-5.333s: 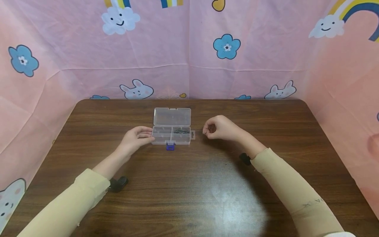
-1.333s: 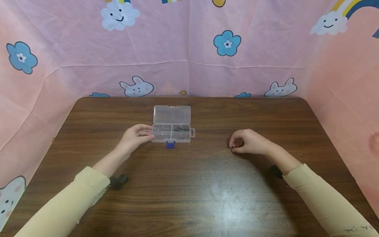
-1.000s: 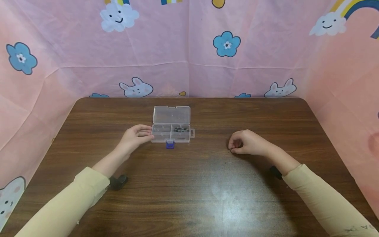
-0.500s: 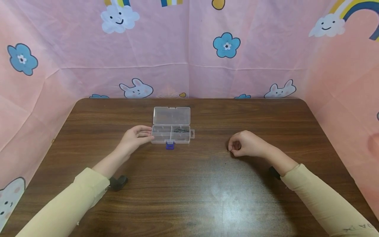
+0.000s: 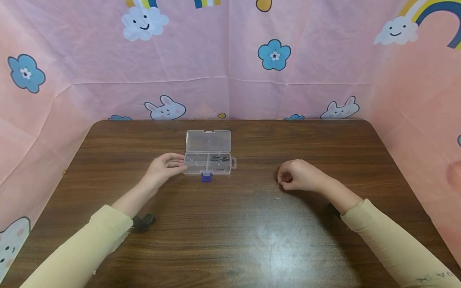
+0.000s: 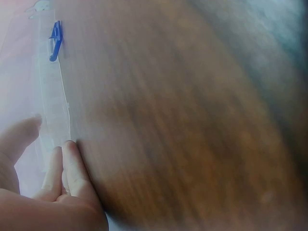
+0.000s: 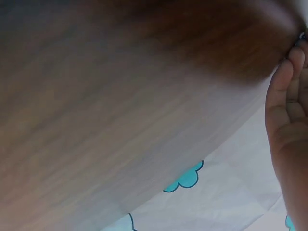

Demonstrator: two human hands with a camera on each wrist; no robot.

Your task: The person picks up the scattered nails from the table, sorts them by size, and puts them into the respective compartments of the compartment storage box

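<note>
A clear plastic compartment box (image 5: pixel 196 169) with a blue latch (image 5: pixel 206 177) stands with its lid raised. My left hand (image 5: pixel 160 170) rests at its left end, fairly straight fingers touching the side and thumb at the front corner. Several thin dark screws (image 5: pixel 219 159) lie in the back right compartment; a thin dark piece (image 5: pixel 220 169) lies in the front right one. Away to the right, my right hand (image 5: pixel 300 175) pinches a tiny screw (image 5: pixel 278 183) at the tabletop, mostly hidden by fingertips. Another small screw (image 5: pixel 277 199) lies just in front of it.
The brown wooden table (image 5: pixel 230 240) carries the box near its back half. A patterned pink cloth (image 5: pixel 230 60) stands behind and on both sides. Dark wrist cameras (image 5: pixel 144 222) hang under the sleeves.
My right hand has moved from beside the box rightward and nearer, to the tabletop, and lately its fingertips have closed together. A thin dark piece now shows in the front right compartment. Left hand unchanged.
</note>
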